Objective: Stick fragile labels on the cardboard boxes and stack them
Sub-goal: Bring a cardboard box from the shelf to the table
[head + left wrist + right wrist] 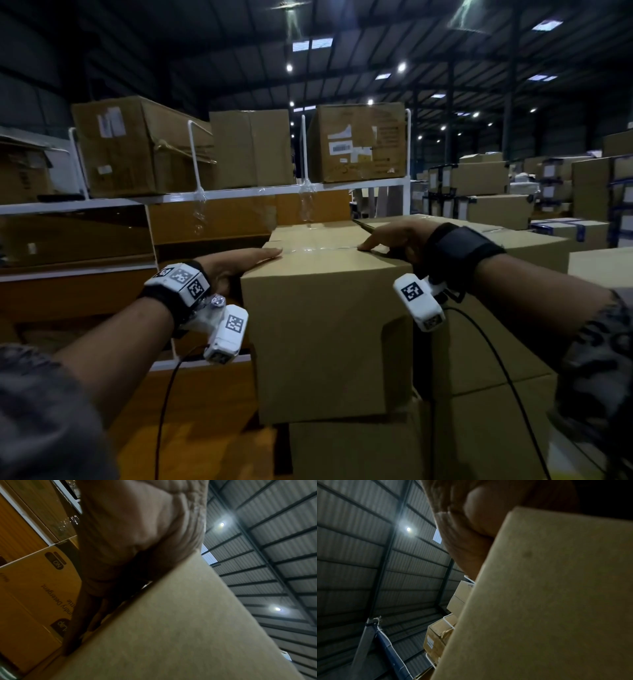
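A plain brown cardboard box (325, 342) stands in front of me on top of another box (342, 448), its top seam taped. My left hand (239, 262) lies with straight fingers over the box's top left edge. In the left wrist view the palm (137, 534) presses against the box (171, 628). My right hand (394, 236) rests on the top right edge with fingers stretched across the lid. The right wrist view shows that palm (471, 534) against the box corner (547, 601). No label shows on the faces I see.
A white metal shelf rack (239, 195) runs behind and to the left, carrying large worn cartons (144, 147) (356, 140). More boxes are stacked close on the right (479, 342) and further back (496, 192). A printed carton (34, 595) sits left of the box.
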A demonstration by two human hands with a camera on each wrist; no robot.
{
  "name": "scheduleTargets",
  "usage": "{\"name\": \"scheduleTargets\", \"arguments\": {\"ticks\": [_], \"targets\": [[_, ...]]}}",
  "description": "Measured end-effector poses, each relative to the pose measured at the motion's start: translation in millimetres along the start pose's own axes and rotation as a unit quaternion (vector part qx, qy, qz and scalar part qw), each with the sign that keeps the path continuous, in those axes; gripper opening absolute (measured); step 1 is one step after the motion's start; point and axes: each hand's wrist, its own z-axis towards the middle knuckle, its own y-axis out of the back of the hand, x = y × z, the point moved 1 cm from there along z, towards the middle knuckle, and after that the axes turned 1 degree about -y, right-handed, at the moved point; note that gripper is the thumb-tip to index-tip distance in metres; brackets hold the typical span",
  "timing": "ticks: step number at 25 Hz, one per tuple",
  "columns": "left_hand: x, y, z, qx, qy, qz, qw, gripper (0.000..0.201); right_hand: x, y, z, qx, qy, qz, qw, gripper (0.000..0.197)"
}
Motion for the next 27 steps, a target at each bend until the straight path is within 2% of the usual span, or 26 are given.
{"name": "scheduleTargets", "arguments": {"ticks": [2, 7, 11, 13, 15, 17, 22, 27], "targets": [[-2, -2, 1, 0.003, 0.01, 0.007, 1.0, 0.061, 0, -2, 2, -0.013, 0.013, 0.007, 1.0, 0.037], [1, 0, -14, -0.022, 0.006, 0.01, 1.0, 0.057, -2, -5, -14, 0.011, 0.021, 0.039, 0.999, 0.024], [10, 18, -38, -0.086, -0.022, 0.009, 0.996, 0.063, 2, -16, -46, -0.001, 0.065, 0.043, 0.997, 0.023], [18, 28, -48, -0.13, -0.039, -0.004, 0.991, 0.066, 5, -27, -55, -0.013, 0.109, 0.072, 0.991, 0.02], [31, 44, -59, -0.171, -0.051, -0.004, 0.984, 0.069, 12, -44, -62, -0.01, 0.144, 0.106, 0.984, 0.015], [49, 63, -74, -0.194, -0.059, -0.019, 0.979, 0.073, 22, -68, -67, 0.006, 0.163, 0.129, 0.978, 0.019], [94, 114, -109, -0.215, -0.085, -0.017, 0.973, 0.057, 48, -136, -83, 0.047, 0.167, 0.154, 0.973, 0.019], [159, 177, -134, -0.215, -0.104, -0.034, 0.971, 0.059, 75, -227, -90, 0.076, 0.174, 0.203, 0.961, 0.024]]}}
